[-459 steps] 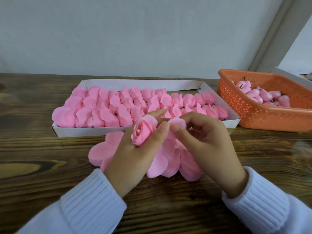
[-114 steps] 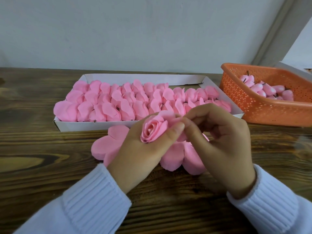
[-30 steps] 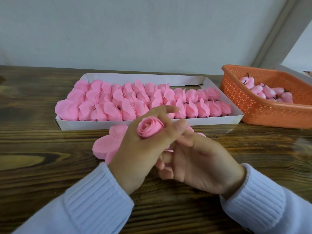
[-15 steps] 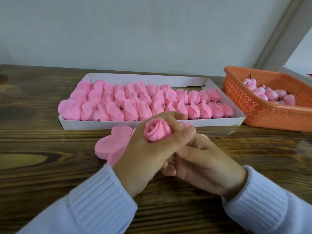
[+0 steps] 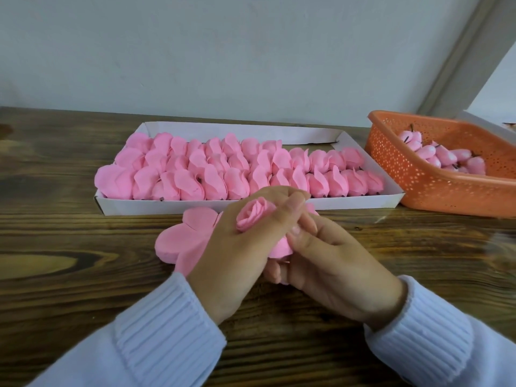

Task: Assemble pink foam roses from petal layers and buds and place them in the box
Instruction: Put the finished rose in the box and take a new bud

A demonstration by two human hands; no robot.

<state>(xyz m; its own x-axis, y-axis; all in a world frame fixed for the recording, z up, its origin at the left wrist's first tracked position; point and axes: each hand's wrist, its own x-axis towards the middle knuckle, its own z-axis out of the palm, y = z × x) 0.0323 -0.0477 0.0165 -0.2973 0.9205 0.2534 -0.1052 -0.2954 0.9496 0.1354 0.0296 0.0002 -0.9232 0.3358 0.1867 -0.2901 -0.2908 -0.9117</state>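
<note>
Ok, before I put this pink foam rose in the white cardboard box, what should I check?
1. Grip: the left hand holds the pink foam rose: ok.
2. Support: the right hand pinches its underside: ok.
3. Wrap fully closed: cannot tell, the hands cover it.
4. Room: the white cardboard box seems to show a gap at its back right: ok.
5. Path: the flat pink petal stack lies low before the box: ok.

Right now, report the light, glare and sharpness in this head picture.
Head view: soft, even light with hardly any hard shadow; a pale sheen on the table at right, beside the orange basket; the rose in the left hand is fairly sharp; the sleeves at the bottom edge look softer; the wall trim leans, likely from the wide lens.
</note>
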